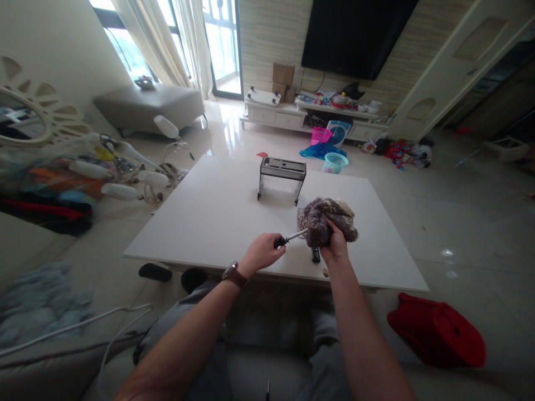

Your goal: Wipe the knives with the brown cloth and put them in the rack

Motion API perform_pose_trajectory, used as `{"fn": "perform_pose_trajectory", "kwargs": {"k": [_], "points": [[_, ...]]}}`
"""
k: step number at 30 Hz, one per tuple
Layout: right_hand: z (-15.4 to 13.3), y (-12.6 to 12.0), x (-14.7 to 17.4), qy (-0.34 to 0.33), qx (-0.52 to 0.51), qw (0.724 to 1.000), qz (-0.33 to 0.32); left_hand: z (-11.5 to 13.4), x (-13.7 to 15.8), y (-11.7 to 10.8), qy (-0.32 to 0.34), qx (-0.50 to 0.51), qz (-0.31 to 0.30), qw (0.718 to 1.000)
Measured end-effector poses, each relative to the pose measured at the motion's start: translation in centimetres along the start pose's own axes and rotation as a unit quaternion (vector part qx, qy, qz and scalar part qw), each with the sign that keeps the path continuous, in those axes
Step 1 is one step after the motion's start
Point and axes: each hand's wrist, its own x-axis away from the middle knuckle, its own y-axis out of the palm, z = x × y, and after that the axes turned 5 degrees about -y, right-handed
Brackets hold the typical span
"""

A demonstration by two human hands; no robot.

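My left hand [263, 252] is closed round the black handle of a slim metal rod [295, 235]; the kind of tool is not clear. Its far end meets a fluffy grey-brown cloth [320, 223], which hides the tip. Bunched up above the table, that cloth is gripped from below by my right hand [336, 242], thumb on top. Beneath it a small black object [315, 255] shows in part, and the edge of a clear thing [300, 214] peeks out at its left. Farther back on the table stands a clear tank with a dark top [281, 181].
The white table [200, 217] spans the area before me. A red bag-like item [438, 331] lies at lower right. White lamp arms [140, 167] stand at the left. Beyond the table are a light-blue basket [335, 162], a pink basket [321, 135] and a low cabinet [276, 116].
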Motion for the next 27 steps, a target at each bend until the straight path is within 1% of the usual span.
{"fn": "perform_pose_trajectory", "kwargs": {"k": [7, 11, 18, 23, 27], "points": [[0.2, 0.4, 0.4, 0.016, 0.000, 1.000, -0.002, -0.1, 0.0, 0.1, -0.002, 0.002, 0.000, 1.000], [0.5, 0.2, 0.4, 0.023, 0.006, 1.000, -0.014, -0.1, 0.0, 0.2, -0.002, 0.010, -0.002, 1.000], [1.1, 0.0, 0.3, 0.031, 0.015, 0.999, -0.016, -0.3, -0.1, 0.9, -0.001, 0.030, 0.003, 1.000], [2.1, 0.8, 1.5, 0.032, 0.034, 0.999, -0.013, -0.2, -0.1, 1.3, -0.013, 0.032, 0.018, 0.999], [3.9, 1.7, 3.2, 0.036, 0.064, 0.997, -0.002, -0.3, -0.2, 1.5, 0.003, 0.066, 0.031, 0.997]]}}
